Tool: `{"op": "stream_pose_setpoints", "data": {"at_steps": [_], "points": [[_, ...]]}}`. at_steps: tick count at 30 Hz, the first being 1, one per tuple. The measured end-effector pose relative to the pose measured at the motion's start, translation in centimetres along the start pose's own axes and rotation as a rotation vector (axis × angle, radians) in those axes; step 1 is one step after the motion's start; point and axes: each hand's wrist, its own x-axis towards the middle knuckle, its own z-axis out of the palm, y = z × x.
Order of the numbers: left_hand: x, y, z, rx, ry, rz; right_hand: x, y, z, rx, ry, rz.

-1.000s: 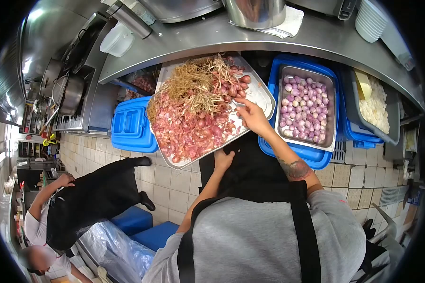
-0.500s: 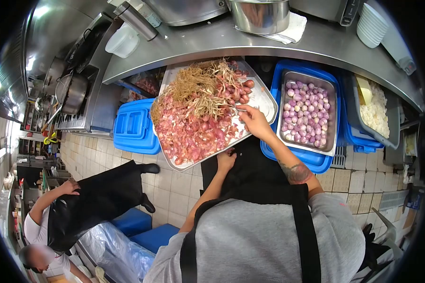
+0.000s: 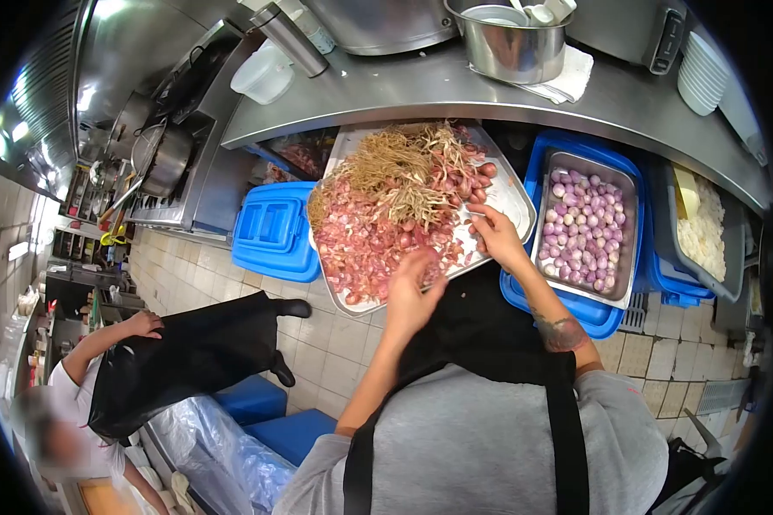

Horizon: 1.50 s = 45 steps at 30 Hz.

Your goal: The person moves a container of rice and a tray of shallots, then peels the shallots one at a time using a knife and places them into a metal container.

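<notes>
A metal tray [image 3: 517, 193] holds a heap of unpeeled shallots [image 3: 472, 182] with dry stems, stringy roots [image 3: 378, 163] and a wide layer of loose reddish skins [image 3: 361, 236]. My left hand [image 3: 412, 296] is over the skins at the tray's near edge, blurred by motion, its thumb and fingers apart. At the tray's right side my right hand [image 3: 498, 238] is closed in a pinch; what it grips is too small to make out. Right of the tray, peeled purple-white shallots [image 3: 582, 227] fill a deep steel pan [image 3: 634, 249].
The pan stands on a blue lid [image 3: 605, 322]. A grey bin with white contents [image 3: 703, 219] is farther right. A steel counter [image 3: 404, 94] with a pot [image 3: 511, 47] runs above the tray. Another blue lid [image 3: 275, 232] is at left. A person in a black apron [image 3: 206, 356] stands left.
My left hand has come up from below the tray's near edge to over the skins. My right hand stays near the tray's right side. The whole view has shifted slightly.
</notes>
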Motion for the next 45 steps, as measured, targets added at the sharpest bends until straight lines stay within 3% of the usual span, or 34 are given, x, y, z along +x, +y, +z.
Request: {"op": "stream_pose_setpoints", "data": {"at_steps": [3, 6, 12, 17, 20, 21, 23, 26, 30, 36, 42, 45], "points": [[2.4, -2.3, -0.8, 0.189, 0.190, 0.029, 0.0, 0.3, 0.2, -0.114, 0.000, -0.062], [4.4, -5.0, 0.0, 0.135, 0.205, -0.218, -0.2, 0.2, 0.3, -0.181, 0.008, -0.095], [5.7, -6.2, 2.0, 0.393, 0.258, -0.186, -0.2, 0.6, 0.5, -0.262, -0.002, -0.158], [5.4, -7.6, 2.7, 0.559, 0.251, -0.202, -1.8, -1.6, 3.3, -0.260, -0.252, -0.066], [4.9, -7.7, 1.6, 0.365, 0.233, -0.178, -1.6, -1.3, 5.3, -0.272, -0.353, -0.130], [4.6, -7.6, 1.2, 0.327, 0.250, -0.170, -1.6, -1.4, 5.8, -0.230, -0.357, -0.026], [3.8, -6.8, 0.2, 0.252, 0.289, -0.160, -0.6, -0.5, 6.7, -0.266, -0.310, -0.072], [3.1, -4.7, -0.7, 0.180, 0.292, -0.267, 0.0, -0.4, 7.9, -0.189, -0.349, -0.038], [2.6, -5.8, -0.4, 0.135, 0.364, -0.278, -0.1, -0.8, 8.6, -0.113, -0.408, 0.004], [3.0, -5.0, -0.6, 0.097, 0.326, -0.327, -0.4, -1.0, 8.5, -0.162, -0.381, -0.099], [3.3, -5.8, -1.0, 0.132, 0.287, -0.254, -0.1, -1.6, 8.1, -0.136, -0.401, -0.118], [3.3, -4.5, -1.3, -0.005, 0.248, -0.269, -0.2, -2.2, 8.2, -0.101, -0.378, -0.139]]}}
